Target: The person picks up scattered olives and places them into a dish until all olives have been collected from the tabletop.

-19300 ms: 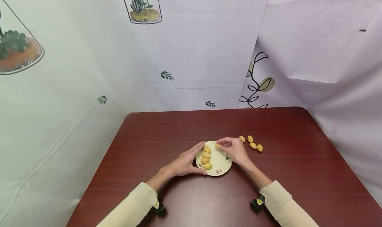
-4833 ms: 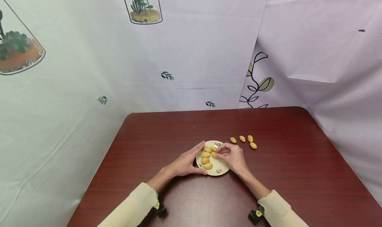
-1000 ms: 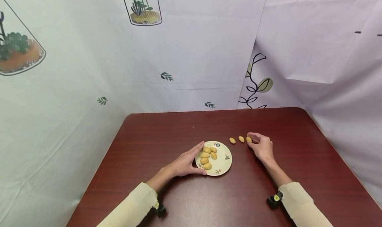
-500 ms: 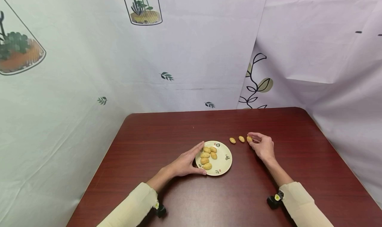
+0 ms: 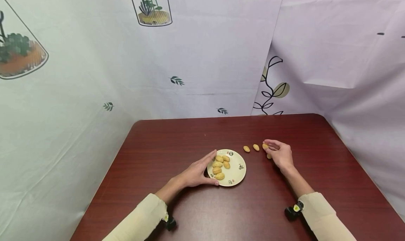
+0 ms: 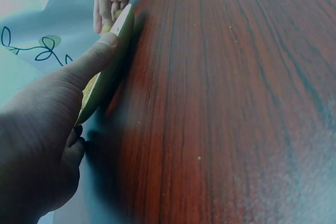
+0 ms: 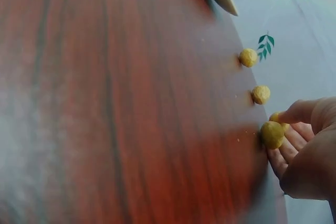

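My left hand holds the left side of a small cream plate, thumb and fingers spread along its rim. In the left wrist view the thumb lies on the plate's rim. Several yellow, wrinkled peanuts in the shell sit on the plate's left half. To the plate's right, my right hand pinches a peanut between thumb and fingers at the table. Another peanut is partly hidden under that hand; in the right wrist view this nearer peanut overlaps the pinched one.
Two loose peanuts, one nearer the plate and one nearer my right hand, lie on the dark red table. A printed cloth hangs behind the table's far edge.
Since 4.8 s ago, my right hand has left the plate and gone right to the loose peanuts. In the last half second it shifts slightly right, uncovering another peanut. My left hand stays put.
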Tool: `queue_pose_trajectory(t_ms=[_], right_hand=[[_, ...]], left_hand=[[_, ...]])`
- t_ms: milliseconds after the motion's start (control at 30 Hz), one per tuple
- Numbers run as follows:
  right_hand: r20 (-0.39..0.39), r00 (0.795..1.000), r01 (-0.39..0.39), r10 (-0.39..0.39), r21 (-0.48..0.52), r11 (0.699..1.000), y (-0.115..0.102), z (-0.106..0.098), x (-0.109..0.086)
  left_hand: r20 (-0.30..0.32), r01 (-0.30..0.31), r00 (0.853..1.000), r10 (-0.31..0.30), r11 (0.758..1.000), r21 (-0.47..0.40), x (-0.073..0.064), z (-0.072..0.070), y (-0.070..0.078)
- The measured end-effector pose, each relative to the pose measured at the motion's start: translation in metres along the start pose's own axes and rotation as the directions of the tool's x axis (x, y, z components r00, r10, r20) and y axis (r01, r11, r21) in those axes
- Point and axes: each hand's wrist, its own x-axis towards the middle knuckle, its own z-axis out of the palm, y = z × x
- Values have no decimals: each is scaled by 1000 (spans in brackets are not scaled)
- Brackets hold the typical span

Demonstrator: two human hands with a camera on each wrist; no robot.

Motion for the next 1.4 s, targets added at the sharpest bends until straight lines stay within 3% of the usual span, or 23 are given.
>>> queue_pose_trajectory(t_ms=[200,433,767,1400], right_hand=[[43,999,-35,30,102,994,-7,-2,-3],[20,1000,14,-16,102,995,-15,-2,-6],[56,998,-6,-4,182,983,-26,-3,-13],[135,988,34,-68,242,970,-42,24,-34]], left_hand=[[3,2,1000,-2,1000,5,0,0,-1],[-1,-2,1000,2,1000,-3,1,0,-1],[4,4,1000,-4,1000,0,0,-1,0],[3,-3,1000,3,1000,3,0,0,-1]])
